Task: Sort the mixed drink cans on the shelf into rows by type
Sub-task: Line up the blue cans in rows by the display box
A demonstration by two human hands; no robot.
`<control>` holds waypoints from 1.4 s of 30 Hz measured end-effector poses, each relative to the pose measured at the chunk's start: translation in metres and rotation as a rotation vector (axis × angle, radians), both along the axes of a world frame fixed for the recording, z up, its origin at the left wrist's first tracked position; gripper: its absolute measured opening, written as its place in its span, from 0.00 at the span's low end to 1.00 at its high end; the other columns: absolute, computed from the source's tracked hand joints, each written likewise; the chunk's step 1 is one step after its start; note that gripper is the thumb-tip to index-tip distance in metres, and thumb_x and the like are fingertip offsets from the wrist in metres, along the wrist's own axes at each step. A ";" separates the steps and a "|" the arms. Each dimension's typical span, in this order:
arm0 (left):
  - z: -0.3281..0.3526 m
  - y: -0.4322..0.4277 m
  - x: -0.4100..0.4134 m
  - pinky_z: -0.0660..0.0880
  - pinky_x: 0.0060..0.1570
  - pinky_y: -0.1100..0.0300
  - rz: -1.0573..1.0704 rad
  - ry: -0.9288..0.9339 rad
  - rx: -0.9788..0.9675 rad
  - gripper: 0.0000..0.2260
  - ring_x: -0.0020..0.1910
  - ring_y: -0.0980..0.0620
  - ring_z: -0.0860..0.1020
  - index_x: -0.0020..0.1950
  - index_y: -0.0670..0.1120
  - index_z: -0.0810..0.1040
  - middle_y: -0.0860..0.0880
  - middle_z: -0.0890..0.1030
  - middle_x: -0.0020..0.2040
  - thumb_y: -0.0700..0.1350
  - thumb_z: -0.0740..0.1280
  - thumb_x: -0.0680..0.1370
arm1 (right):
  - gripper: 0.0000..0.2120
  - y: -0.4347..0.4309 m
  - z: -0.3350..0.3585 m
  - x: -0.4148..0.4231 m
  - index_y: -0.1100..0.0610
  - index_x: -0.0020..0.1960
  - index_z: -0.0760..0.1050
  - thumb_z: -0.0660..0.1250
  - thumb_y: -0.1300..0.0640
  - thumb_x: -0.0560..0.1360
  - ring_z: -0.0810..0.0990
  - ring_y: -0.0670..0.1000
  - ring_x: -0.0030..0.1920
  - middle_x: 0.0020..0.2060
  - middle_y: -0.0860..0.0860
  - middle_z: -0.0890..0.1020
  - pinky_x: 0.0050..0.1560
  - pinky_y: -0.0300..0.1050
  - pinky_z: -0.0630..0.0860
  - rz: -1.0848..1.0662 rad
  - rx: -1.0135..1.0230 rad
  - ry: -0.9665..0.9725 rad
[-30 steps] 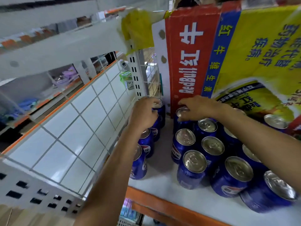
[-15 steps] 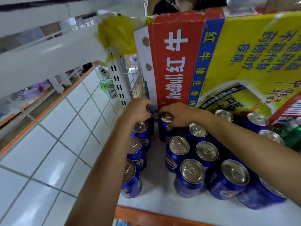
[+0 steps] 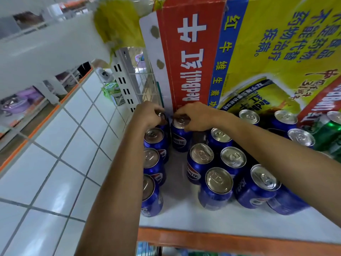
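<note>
Gripping the silver rim of a blue Pepsi can (image 3: 181, 138) from above, the right hand (image 3: 195, 116) curls its fingers and thumb round the lid. This can stands upright near the rear left corner of the shelf (image 3: 177, 217), just in front of the Red Bull carton (image 3: 191, 61). Its label shows the red, white and blue Pepsi globe with white Chinese characters.

Just beside it, the left hand (image 3: 148, 115) closes its fingers over the lid of the corner can (image 3: 162, 116). That can is the rearmost of a column (image 3: 151, 159) of four blue Pepsi cans running along the shelf's left edge toward the front.

A bare strip of white shelf lies between this column and a loose cluster (image 3: 219, 182) of the same blue cans toward the middle and right. Several of them touch, and all show round aluminium tops with pull tabs. Green cans (image 3: 330, 130) sit at the right edge; their brand cannot be read.

The carton is cardboard printed in red, blue and yellow. "RedBull" runs sideways in white beside large Chinese characters and a picture of a can. It stands across the rear of the shelf.

The shelf is smooth and white, with an orange strip (image 3: 221, 241) along its front edge. A white wire mesh panel (image 3: 145, 85) closes the left edge at the rear. A white tiled floor (image 3: 55, 145) shows below on the left.
</note>
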State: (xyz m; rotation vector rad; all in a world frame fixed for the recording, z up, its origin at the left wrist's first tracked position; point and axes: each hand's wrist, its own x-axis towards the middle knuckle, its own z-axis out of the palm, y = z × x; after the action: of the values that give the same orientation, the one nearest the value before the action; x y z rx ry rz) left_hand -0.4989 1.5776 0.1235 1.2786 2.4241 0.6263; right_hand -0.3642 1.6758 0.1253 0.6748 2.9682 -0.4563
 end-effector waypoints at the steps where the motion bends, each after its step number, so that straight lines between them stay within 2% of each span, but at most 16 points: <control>1: 0.000 0.000 -0.001 0.68 0.53 0.61 0.003 -0.004 -0.002 0.20 0.63 0.48 0.74 0.63 0.50 0.78 0.48 0.77 0.65 0.34 0.69 0.74 | 0.24 -0.001 0.000 0.000 0.55 0.66 0.73 0.71 0.57 0.71 0.76 0.55 0.59 0.60 0.54 0.78 0.57 0.45 0.73 -0.001 0.004 -0.002; 4: 0.000 0.000 -0.005 0.68 0.55 0.62 0.008 -0.023 -0.003 0.20 0.63 0.49 0.74 0.62 0.51 0.79 0.49 0.77 0.64 0.35 0.71 0.73 | 0.31 -0.005 -0.008 -0.003 0.55 0.66 0.70 0.74 0.45 0.68 0.75 0.56 0.58 0.60 0.54 0.77 0.54 0.46 0.73 -0.038 0.077 -0.046; 5: 0.001 0.000 -0.005 0.68 0.55 0.62 0.006 -0.036 -0.002 0.20 0.63 0.50 0.74 0.62 0.51 0.79 0.50 0.77 0.64 0.37 0.72 0.72 | 0.31 -0.005 -0.010 -0.003 0.55 0.66 0.69 0.74 0.44 0.68 0.75 0.56 0.58 0.60 0.54 0.77 0.53 0.46 0.72 -0.043 0.099 -0.056; 9: 0.004 0.002 -0.004 0.69 0.56 0.60 -0.008 -0.052 -0.037 0.22 0.62 0.50 0.75 0.62 0.50 0.79 0.49 0.78 0.63 0.40 0.75 0.70 | 0.28 -0.005 -0.009 -0.006 0.53 0.68 0.70 0.73 0.57 0.70 0.75 0.57 0.60 0.62 0.55 0.76 0.55 0.48 0.73 -0.025 0.080 -0.024; 11: 0.006 0.003 -0.004 0.69 0.54 0.61 -0.016 -0.048 -0.055 0.22 0.60 0.49 0.75 0.63 0.50 0.78 0.49 0.78 0.63 0.41 0.75 0.70 | 0.28 -0.005 -0.007 -0.008 0.52 0.69 0.69 0.70 0.63 0.70 0.74 0.58 0.60 0.62 0.57 0.74 0.52 0.46 0.73 -0.011 0.056 -0.024; 14: 0.007 0.004 -0.004 0.69 0.54 0.61 -0.013 -0.053 -0.074 0.23 0.61 0.49 0.75 0.64 0.50 0.78 0.49 0.77 0.63 0.41 0.75 0.70 | 0.30 -0.007 -0.007 -0.011 0.51 0.70 0.68 0.66 0.67 0.71 0.74 0.60 0.60 0.63 0.58 0.72 0.50 0.44 0.70 -0.007 0.037 -0.019; 19: 0.007 0.005 -0.003 0.69 0.55 0.60 -0.020 -0.043 -0.091 0.23 0.61 0.49 0.74 0.64 0.50 0.77 0.49 0.77 0.64 0.41 0.75 0.70 | 0.29 -0.004 -0.008 -0.012 0.50 0.71 0.67 0.65 0.67 0.72 0.74 0.60 0.60 0.64 0.58 0.71 0.48 0.43 0.68 -0.008 0.056 -0.004; 24: 0.010 0.005 -0.001 0.70 0.62 0.56 -0.039 -0.017 -0.106 0.24 0.63 0.48 0.73 0.65 0.49 0.76 0.48 0.76 0.65 0.41 0.75 0.71 | 0.27 -0.008 -0.011 -0.014 0.52 0.69 0.69 0.64 0.66 0.72 0.76 0.61 0.58 0.61 0.59 0.73 0.47 0.44 0.70 -0.017 0.108 -0.008; 28: 0.009 0.004 -0.002 0.71 0.61 0.57 -0.039 -0.009 -0.098 0.24 0.63 0.49 0.73 0.65 0.49 0.76 0.49 0.76 0.65 0.41 0.75 0.71 | 0.23 -0.012 -0.015 -0.016 0.55 0.67 0.70 0.63 0.65 0.73 0.76 0.62 0.54 0.59 0.60 0.72 0.43 0.46 0.70 -0.042 0.184 -0.040; 32: 0.008 0.004 -0.002 0.71 0.58 0.58 -0.034 -0.013 -0.099 0.23 0.62 0.49 0.74 0.65 0.50 0.76 0.49 0.76 0.64 0.41 0.75 0.70 | 0.20 -0.016 -0.016 -0.013 0.58 0.65 0.72 0.61 0.67 0.74 0.78 0.63 0.47 0.59 0.61 0.67 0.45 0.51 0.75 -0.061 0.246 -0.035; 36: 0.008 0.004 -0.004 0.70 0.56 0.59 -0.025 -0.025 -0.100 0.24 0.62 0.48 0.73 0.65 0.50 0.76 0.49 0.76 0.65 0.42 0.75 0.70 | 0.21 -0.012 -0.015 -0.012 0.56 0.66 0.72 0.64 0.65 0.73 0.77 0.62 0.51 0.60 0.60 0.68 0.48 0.49 0.75 -0.032 0.246 -0.037; 42: 0.008 0.006 -0.004 0.70 0.59 0.58 -0.031 -0.013 -0.106 0.25 0.64 0.48 0.72 0.66 0.50 0.75 0.48 0.75 0.66 0.42 0.75 0.70 | 0.23 -0.005 -0.016 -0.009 0.54 0.67 0.71 0.67 0.62 0.73 0.76 0.62 0.55 0.60 0.59 0.69 0.50 0.49 0.74 -0.025 0.203 -0.013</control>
State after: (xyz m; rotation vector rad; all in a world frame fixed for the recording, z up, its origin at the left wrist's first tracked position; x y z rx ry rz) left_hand -0.5025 1.5840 0.1319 1.2631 2.3877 0.4893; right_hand -0.3737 1.6706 0.1096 0.7296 3.0237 -0.1511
